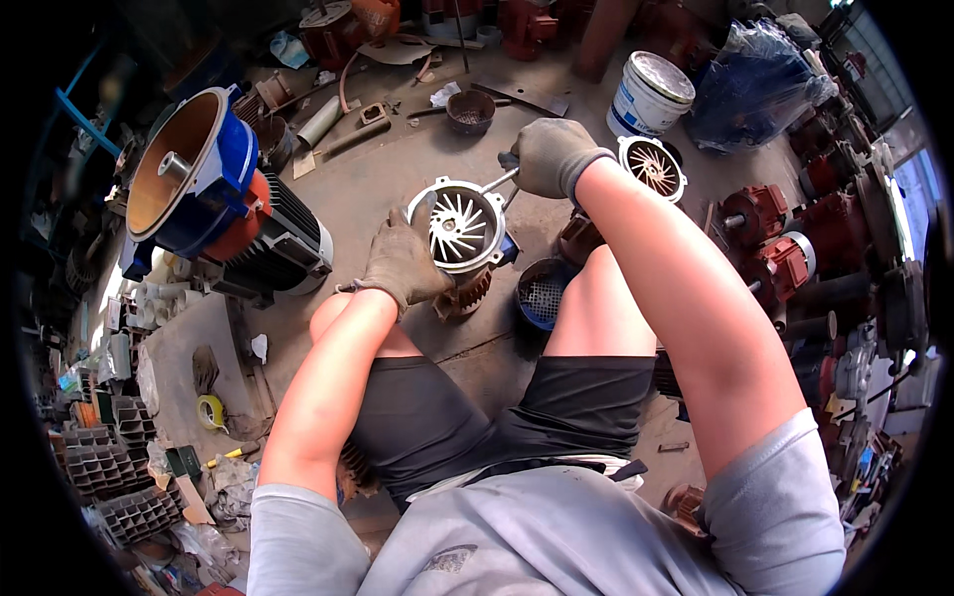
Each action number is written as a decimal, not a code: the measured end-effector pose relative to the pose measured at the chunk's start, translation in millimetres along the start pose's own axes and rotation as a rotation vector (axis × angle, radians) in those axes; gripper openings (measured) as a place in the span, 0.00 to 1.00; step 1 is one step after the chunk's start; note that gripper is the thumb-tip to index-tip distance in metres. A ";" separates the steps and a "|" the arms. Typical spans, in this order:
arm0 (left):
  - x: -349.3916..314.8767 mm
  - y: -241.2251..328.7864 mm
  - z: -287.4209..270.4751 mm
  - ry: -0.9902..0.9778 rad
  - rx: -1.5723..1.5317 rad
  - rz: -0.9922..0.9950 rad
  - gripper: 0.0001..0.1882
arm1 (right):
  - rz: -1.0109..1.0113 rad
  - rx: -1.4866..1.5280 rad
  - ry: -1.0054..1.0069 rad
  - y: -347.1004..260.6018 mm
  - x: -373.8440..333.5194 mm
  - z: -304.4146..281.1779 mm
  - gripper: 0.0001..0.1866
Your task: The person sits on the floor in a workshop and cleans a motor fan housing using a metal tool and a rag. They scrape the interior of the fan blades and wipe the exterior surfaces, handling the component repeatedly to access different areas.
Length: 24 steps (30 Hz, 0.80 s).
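While bracing motor [457,228] before knees [596,273] with clasping left hand [402,260], held metal tool [502,180] at its rim [497,213] in closed right hand [556,159] (levering or turning, probably), and next perhaps needed steady counter-pressure.

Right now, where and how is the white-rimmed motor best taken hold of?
Probably by the white rim of the white-rimmed motor, from the person's left, where the gloved left hand grips. The round rim faces up and offers an edge; vanes fill its middle, and the metal tool in the right hand occupies the upper-right side.
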<state>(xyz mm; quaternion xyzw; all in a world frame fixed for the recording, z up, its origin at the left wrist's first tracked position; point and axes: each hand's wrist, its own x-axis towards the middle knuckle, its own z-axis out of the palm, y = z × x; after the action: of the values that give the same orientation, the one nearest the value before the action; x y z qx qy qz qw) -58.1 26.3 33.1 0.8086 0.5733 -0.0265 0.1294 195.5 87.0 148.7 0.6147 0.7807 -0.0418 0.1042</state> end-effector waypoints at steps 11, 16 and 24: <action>7.9 -17.0 1.8 -0.043 -0.113 -0.009 0.71 | -0.659 -0.311 -0.079 30.0 24.4 -36.4 0.17; 4.1 -23.1 14.8 -0.047 -0.119 -0.039 0.70 | -0.740 -0.333 -0.041 27.1 -31.5 -71.6 0.13; 2.0 -25.9 1.3 -0.059 -0.153 -0.008 0.71 | -1.008 -0.432 0.009 -52.9 -92.7 -39.1 0.09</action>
<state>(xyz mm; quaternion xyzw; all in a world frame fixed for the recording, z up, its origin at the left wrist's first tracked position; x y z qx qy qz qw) -81.4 35.9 26.8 0.7929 0.5729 -0.0072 0.2075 160.6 -6.4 203.3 0.1291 0.9698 0.0774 0.1917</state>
